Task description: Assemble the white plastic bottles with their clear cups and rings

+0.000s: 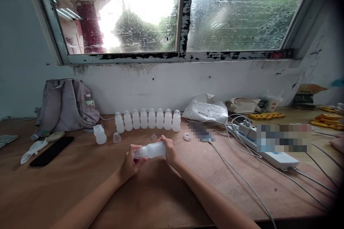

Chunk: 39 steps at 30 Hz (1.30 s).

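Note:
A frosted white baby bottle (pixel 152 150) lies sideways between my hands above the table. My left hand (pixel 133 160) is closed round its clear cap (pixel 138 152), while my right hand (pixel 169 150) grips the base end. Just beyond them a clear nipple (pixel 153 136) stands on the wood. To the left are a loose clear cap (pixel 117 137) and a bottle without a cap (pixel 100 135). A white ring (pixel 186 136) lies to the right of my right hand. Several capped bottles (pixel 144 118) stand upright in a row farther back.
A grey backpack (pixel 67 105) leans at the back left, with a black phone-like slab (pixel 52 151) before it. A white power strip (pixel 279 158) with trailing cables (pixel 242 174) occupies the right. A silvery package (pixel 205 110) rests by the wall. Part of another person's hand (pixel 337 145) shows at the right edge.

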### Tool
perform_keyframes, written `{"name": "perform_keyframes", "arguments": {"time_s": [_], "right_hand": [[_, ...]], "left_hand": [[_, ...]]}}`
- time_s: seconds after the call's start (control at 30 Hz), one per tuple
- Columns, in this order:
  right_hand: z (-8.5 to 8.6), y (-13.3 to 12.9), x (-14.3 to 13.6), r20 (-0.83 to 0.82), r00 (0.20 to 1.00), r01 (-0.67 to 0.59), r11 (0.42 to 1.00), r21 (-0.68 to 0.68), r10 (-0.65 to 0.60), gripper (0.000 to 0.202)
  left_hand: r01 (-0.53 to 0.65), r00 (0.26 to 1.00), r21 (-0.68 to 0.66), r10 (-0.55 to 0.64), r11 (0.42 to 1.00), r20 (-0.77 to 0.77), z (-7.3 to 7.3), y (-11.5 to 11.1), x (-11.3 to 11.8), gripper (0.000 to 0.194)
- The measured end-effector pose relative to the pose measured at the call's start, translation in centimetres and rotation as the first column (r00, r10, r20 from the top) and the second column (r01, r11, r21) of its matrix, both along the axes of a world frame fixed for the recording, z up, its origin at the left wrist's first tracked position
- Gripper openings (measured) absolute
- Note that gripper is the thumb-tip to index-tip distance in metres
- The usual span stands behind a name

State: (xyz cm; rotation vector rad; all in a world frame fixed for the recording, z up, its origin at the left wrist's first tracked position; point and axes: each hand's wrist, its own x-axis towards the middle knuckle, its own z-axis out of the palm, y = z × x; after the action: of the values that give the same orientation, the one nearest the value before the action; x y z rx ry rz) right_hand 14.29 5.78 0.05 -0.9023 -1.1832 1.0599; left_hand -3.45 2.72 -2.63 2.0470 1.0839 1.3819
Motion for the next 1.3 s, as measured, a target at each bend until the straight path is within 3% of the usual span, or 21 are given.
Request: {"name": "perform_keyframes", "arguments": {"time_s": [0.17, 0.33, 0.47, 0.6, 0.67, 0.77, 0.87, 0.97, 1.07, 1.3], "right_hand": [[-1.0, 1.0, 0.0, 0.029, 0.992, 0.121, 0.993, -0.013, -0.121, 0.044], [-1.7, 1.2, -0.8, 0.076, 0.970, 0.237, 0.969, -0.064, -0.232, 0.041], [-1.8, 0.6, -0.9, 0.295, 0.930, 0.160, 0.965, 0.209, -0.218, 0.030], [-2.1, 0.6, -0.9, 0.436, 0.856, 0.145, 0.938, 0.316, -0.279, 0.026], [-2.4, 0.7, -1.0, 0.480, 0.831, 0.137, 0.939, 0.315, -0.281, 0.025], [-2.7, 0.8, -1.2, 0.533, 0.799, 0.111, 0.938, 0.327, -0.280, 0.024], [-2.8, 0.7, -1.3, 0.580, 0.762, 0.093, 0.934, 0.344, -0.289, 0.024], [-2.8, 0.6, -1.3, 0.611, 0.727, 0.098, 0.928, 0.359, -0.313, 0.024], [-2.8, 0.7, -1.3, 0.623, 0.709, 0.101, 0.922, 0.373, -0.330, 0.023], [-3.0, 0.9, -1.2, 0.645, 0.692, 0.088, 0.925, 0.370, -0.323, 0.022]], "left_hand": [[-0.071, 0.997, -0.107, 0.068, 0.992, -0.034, 0.7, 1.0, 0.5, 0.038], [-0.098, 0.975, -0.254, 0.144, 0.962, 0.171, 0.9, 3.0, 1.0, 0.047], [-0.214, 0.952, -0.180, 0.246, 0.960, 0.181, 1.9, 4.4, -0.6, 0.044], [-0.390, 0.910, 0.102, 0.400, 0.915, -0.112, 6.4, 5.7, -4.6, 0.043], [-0.363, 0.865, 0.217, 0.415, 0.906, -0.284, 9.5, 6.3, -6.9, 0.043], [-0.341, 0.751, 0.233, 0.413, 0.911, -0.516, 13.2, 7.1, -9.7, 0.041], [-0.394, 0.633, 0.252, 0.460, 0.884, -0.623, 14.9, 8.2, -11.8, 0.039], [-0.488, 0.539, 0.267, 0.528, 0.831, -0.656, 14.9, 9.4, -13.3, 0.037], [-0.540, 0.473, 0.237, 0.525, 0.807, -0.708, 14.0, 10.3, -14.0, 0.037], [-0.592, 0.427, 0.158, 0.473, 0.791, -0.771, 11.3, 11.6, -13.6, 0.037]]}}
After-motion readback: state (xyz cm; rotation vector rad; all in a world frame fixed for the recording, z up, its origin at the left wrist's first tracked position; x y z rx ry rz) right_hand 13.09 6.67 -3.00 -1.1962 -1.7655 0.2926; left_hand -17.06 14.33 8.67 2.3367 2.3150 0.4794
